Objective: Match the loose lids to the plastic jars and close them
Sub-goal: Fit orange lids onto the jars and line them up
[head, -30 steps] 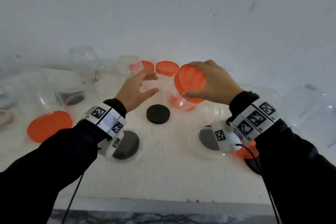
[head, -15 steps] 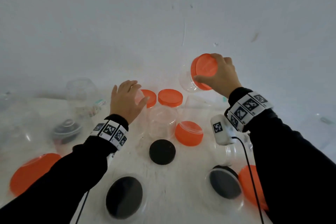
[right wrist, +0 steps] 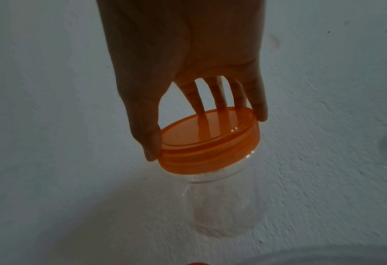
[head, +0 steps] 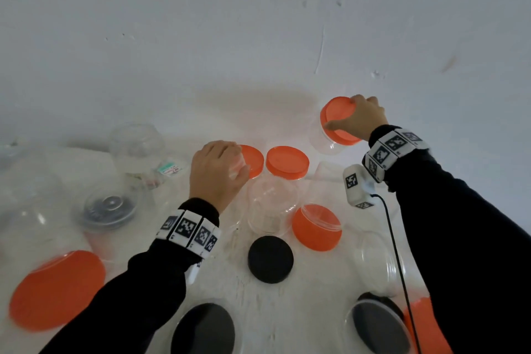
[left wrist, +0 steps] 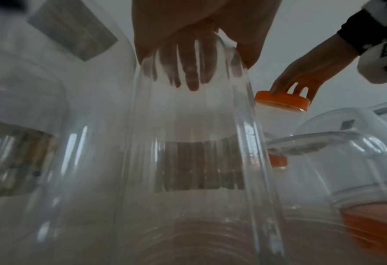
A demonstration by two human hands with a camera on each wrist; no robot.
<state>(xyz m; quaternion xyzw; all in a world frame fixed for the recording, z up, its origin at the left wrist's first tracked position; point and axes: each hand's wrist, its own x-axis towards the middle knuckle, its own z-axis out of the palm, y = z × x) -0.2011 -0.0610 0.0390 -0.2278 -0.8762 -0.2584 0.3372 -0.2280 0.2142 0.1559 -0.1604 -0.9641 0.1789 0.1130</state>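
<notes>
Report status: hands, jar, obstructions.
Right hand grips orange lid on small jar. Left hand grips clear jar. Nothing blocking.

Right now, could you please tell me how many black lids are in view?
4 black lids: a loose one mid-table, one at the bottom edge, one bottom right, a blurred one in the left clear jar. Sleeves may hide more.

Right hand [right wrist: 188,59] grips the orange lid [right wrist: 208,141] by its rim; clear jar [right wrist: 224,206] hangs beneath, tilted.
</notes>
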